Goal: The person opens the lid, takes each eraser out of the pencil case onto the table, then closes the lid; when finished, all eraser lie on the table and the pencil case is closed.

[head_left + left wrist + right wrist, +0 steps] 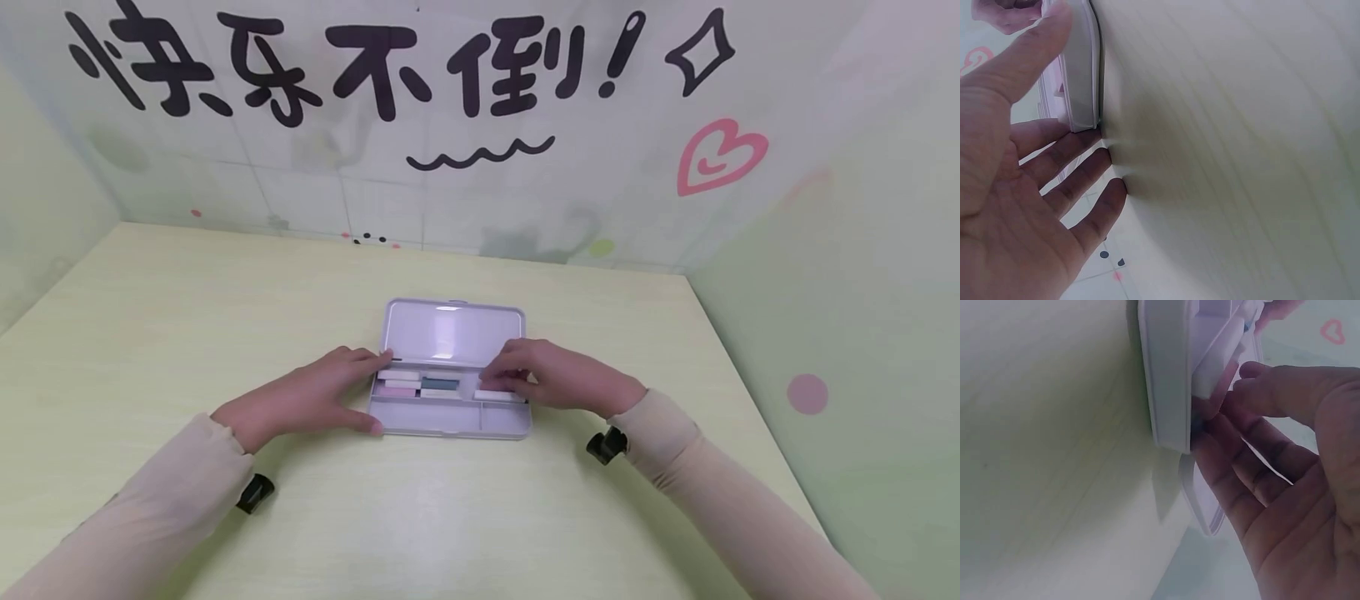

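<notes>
A pale lilac pencil box point(431, 417) lies with its lid point(420, 321) swung back. My left hand point(311, 400) spans the box's left end; its thumb point(1038, 47) touches the front corner, and its spread fingers meet the side and the tabletop. Over the right compartment, my right hand point(566, 375) reaches in. Between its thumb and fingertips it pinches a small pink block point(1227, 384), partly hidden, beside a white block point(498, 396). In the left compartments lie a blue-grey block point(440, 384), a pink-and-white block point(400, 390) and other white ones.
The box rests on a pale wood-grain table point(420, 517). A white wall point(360, 196) with black lettering stands behind it, and a green wall point(862, 333) on the right. A black clip-like device point(607, 446) hangs at each sleeve cuff.
</notes>
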A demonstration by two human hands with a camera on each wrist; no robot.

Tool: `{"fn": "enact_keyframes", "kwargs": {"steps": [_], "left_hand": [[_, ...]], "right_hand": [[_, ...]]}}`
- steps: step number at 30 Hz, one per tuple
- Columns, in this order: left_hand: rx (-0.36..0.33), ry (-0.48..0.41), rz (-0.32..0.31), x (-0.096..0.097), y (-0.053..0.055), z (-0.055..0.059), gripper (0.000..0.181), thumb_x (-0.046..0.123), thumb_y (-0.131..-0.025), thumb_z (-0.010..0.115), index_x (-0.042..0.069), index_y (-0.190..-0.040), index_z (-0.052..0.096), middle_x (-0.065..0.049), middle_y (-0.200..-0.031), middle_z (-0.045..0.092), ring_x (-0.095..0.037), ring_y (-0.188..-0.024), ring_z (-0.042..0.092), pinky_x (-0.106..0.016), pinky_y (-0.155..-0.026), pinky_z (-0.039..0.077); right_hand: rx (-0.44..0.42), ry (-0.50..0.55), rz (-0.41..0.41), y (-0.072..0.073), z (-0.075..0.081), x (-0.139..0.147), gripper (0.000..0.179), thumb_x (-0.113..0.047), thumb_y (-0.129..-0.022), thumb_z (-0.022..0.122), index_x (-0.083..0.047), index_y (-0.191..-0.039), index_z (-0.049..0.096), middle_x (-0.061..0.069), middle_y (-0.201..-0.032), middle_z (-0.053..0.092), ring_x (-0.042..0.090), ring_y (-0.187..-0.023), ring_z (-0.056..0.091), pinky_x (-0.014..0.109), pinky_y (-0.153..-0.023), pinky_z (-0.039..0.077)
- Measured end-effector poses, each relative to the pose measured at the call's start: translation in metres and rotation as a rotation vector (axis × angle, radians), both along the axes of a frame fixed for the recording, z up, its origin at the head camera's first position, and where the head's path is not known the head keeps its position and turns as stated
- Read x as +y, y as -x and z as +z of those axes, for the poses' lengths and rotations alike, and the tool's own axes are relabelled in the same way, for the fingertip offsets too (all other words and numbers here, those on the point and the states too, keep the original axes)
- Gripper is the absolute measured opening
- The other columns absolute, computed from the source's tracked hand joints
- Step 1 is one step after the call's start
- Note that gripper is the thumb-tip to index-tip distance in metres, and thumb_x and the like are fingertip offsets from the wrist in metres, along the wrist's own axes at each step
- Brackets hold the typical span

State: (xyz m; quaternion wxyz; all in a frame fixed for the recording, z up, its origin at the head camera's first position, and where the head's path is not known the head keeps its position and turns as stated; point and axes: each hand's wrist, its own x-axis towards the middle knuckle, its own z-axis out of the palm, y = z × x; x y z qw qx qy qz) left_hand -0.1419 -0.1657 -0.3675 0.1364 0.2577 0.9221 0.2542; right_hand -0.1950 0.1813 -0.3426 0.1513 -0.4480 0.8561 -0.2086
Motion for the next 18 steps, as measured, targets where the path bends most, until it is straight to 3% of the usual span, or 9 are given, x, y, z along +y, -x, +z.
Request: {"fn": "enact_keyframes", "kwargs": {"steps": [7, 18], "left_hand": [[0.007, -0.001, -0.006, 0.0001, -0.0008, 0.0004, 0.102, 0.049, -0.081, 0.087, -0.002, -0.157, 0.043, -0.023, -0.150, 0.057, -0.041, -0.133, 0.053, -0.059, -0.113, 0.047], [0.005, 0.006, -0.007, -0.0002, -0.0019, 0.0025, 0.101, 0.047, -0.082, 0.087, -0.002, -0.158, 0.042, -0.024, -0.151, 0.056, -0.043, -0.134, 0.052, -0.059, -0.113, 0.047]], "right_hand": [[0.040, -0.058, 0.048, -0.0042, -0.0010, -0.0012, 0.032, -0.004, -0.101, 0.067, -0.014, -0.131, 0.075, -0.001, -0.102, 0.070, 0.009, -0.093, 0.057, 0.021, -0.082, 0.053], [0.044, -0.119, 0.038, -0.0064, 0.0063, -0.0062, 0.032, -0.003, -0.101, 0.066, -0.013, -0.130, 0.075, -0.002, -0.090, 0.064, 0.009, -0.084, 0.054, 0.019, -0.078, 0.050]]}}
